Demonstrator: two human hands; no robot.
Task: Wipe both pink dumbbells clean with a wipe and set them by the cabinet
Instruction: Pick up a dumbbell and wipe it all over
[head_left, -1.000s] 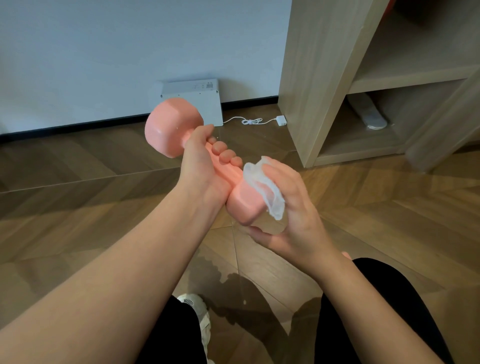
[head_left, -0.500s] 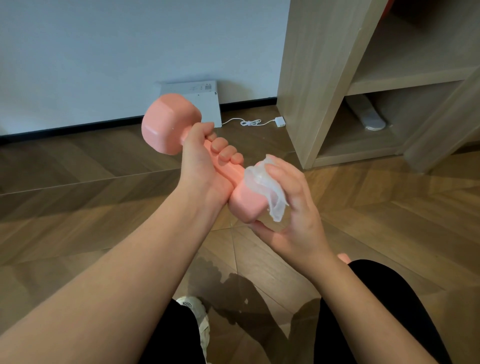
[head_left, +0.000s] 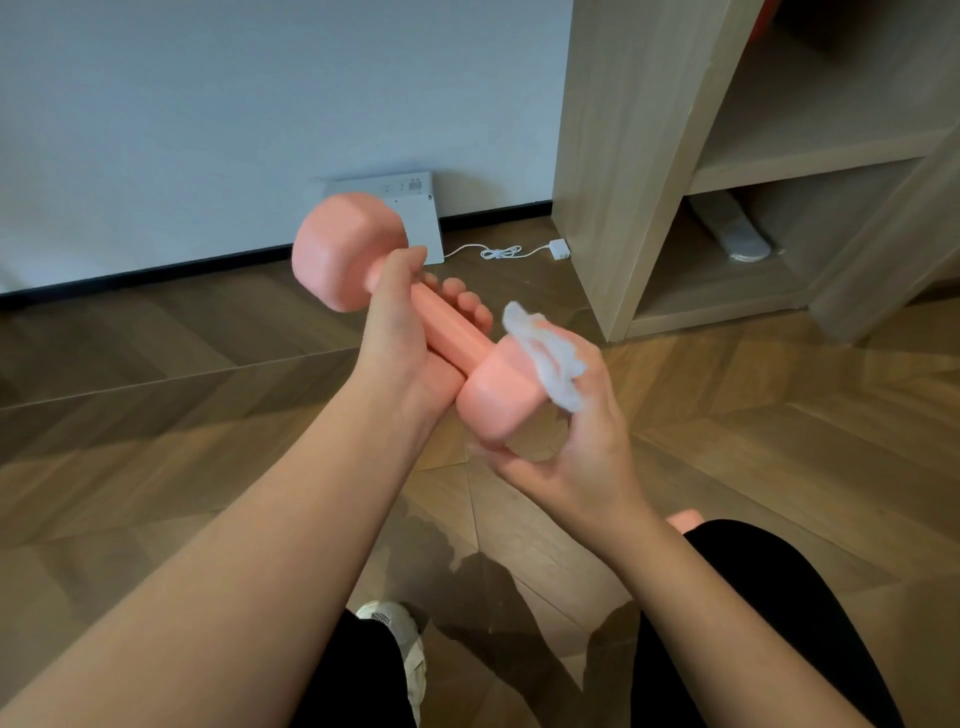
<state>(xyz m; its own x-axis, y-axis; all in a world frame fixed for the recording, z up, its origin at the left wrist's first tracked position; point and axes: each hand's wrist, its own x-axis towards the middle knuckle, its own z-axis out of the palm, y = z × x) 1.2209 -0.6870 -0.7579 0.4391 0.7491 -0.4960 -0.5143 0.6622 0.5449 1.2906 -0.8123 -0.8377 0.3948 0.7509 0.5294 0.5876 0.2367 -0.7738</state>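
Head view, hands at centre frame. The left hand (head_left: 400, 332) is wrapped around the handle of a pink dumbbell (head_left: 441, 338), fingers curled over the bar, holding it clear of the wooden floor (head_left: 156, 415) with one head raised toward the upper left and the other head lowered toward the centre. This slanted hold appears chosen to present the nearer head to the other hand. The right hand (head_left: 566, 447) cups that nearer head from below and from the right, pressing a crumpled white wipe (head_left: 550, 358) against its upper right face with the fingers; the thumb lies under the head. The wipe is bunched, not spread flat, so only part of it touches the pink surface.

The step in hand is judged to be the cleaning of the nearer head; the far head and the bar are blurred, and their condition cannot be told. A small pink shape (head_left: 685, 519) shows at lower right beside the person's dark trouser leg (head_left: 753, 623); it may be the second dumbbell, but too little shows to say. The cabinet (head_left: 613, 156) stands at the upper right, well apart from the held dumbbell, so placement is judged not yet begun.
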